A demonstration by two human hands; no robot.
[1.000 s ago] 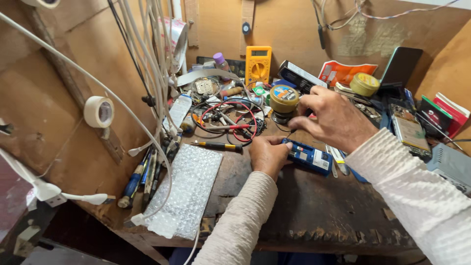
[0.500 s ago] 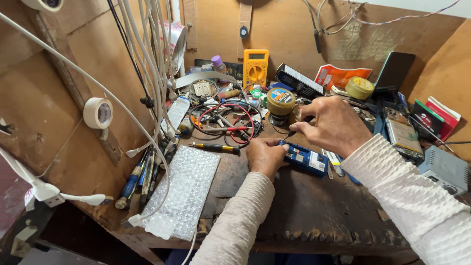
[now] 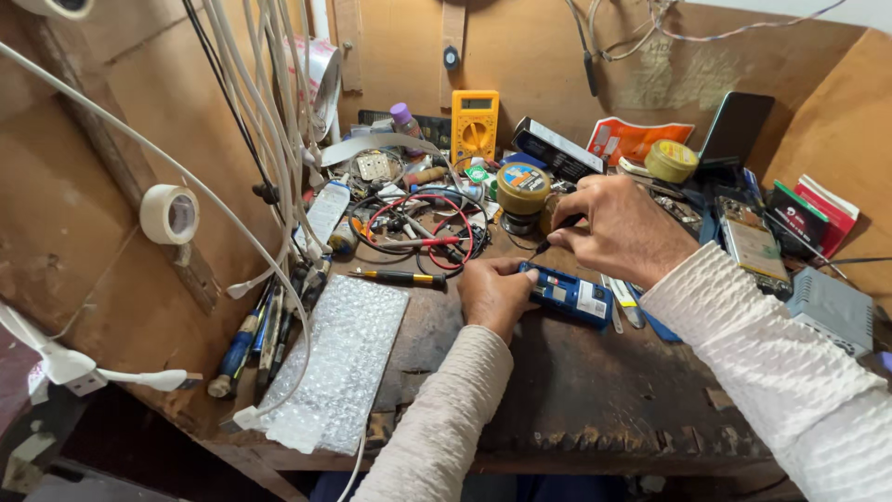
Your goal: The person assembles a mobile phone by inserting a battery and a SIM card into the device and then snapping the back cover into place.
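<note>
My left hand (image 3: pixel 495 293) grips the left end of a small blue opened device (image 3: pixel 569 294) lying flat on the dark wooden bench (image 3: pixel 595 390). My right hand (image 3: pixel 621 228) is just behind the device and pinches a thin black pen-like tool (image 3: pixel 556 234). The tool's tip points down at the device's near left corner. Both arms wear cream knitted sleeves.
Behind the hands stand a round tin (image 3: pixel 522 189), a yellow multimeter (image 3: pixel 475 127) and a tangle of red and black leads (image 3: pixel 418 228). A sheet of bubble wrap (image 3: pixel 342 358) lies at the left. Screwdrivers (image 3: pixel 253 339) lean at the left wall. White cables (image 3: pixel 269 121) hang there.
The hands and the blue device stay in place. The view has shifted slightly, so the bench sits a little lower and further left in frame.
</note>
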